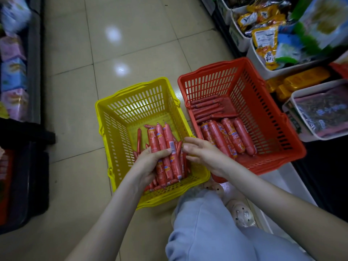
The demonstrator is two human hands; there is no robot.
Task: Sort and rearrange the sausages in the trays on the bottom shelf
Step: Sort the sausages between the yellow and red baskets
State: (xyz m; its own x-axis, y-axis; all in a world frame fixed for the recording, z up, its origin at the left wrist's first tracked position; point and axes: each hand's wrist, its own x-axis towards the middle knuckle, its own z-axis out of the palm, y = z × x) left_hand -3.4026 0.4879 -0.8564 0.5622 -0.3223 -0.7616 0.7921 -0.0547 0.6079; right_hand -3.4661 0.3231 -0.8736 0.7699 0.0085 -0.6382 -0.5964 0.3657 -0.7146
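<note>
A yellow basket (pixel 120 117) and a red basket (pixel 263 113) stand side by side on the floor. My left hand (pixel 148 164) grips a bundle of thick pink sausages (pixel 165 146) above the yellow basket, thumb across them. Thin sausages (pixel 139 140) lie loose under the bundle. My right hand (pixel 201 153) hovers just right of the bundle over the gap between the baskets, fingers relaxed and holding nothing. In the red basket lie several thick sausages (pixel 231 136) at the front and thin dark red sausages (pixel 207 108) at the back.
White trays (pixel 308 135) of packaged snacks fill the bottom shelf on the right. A dark shelf unit (pixel 33 72) with packets lines the left side. My knees in light trousers (pixel 207 232) and a shoe (pixel 243 213) are below the baskets. Tiled floor stretches ahead.
</note>
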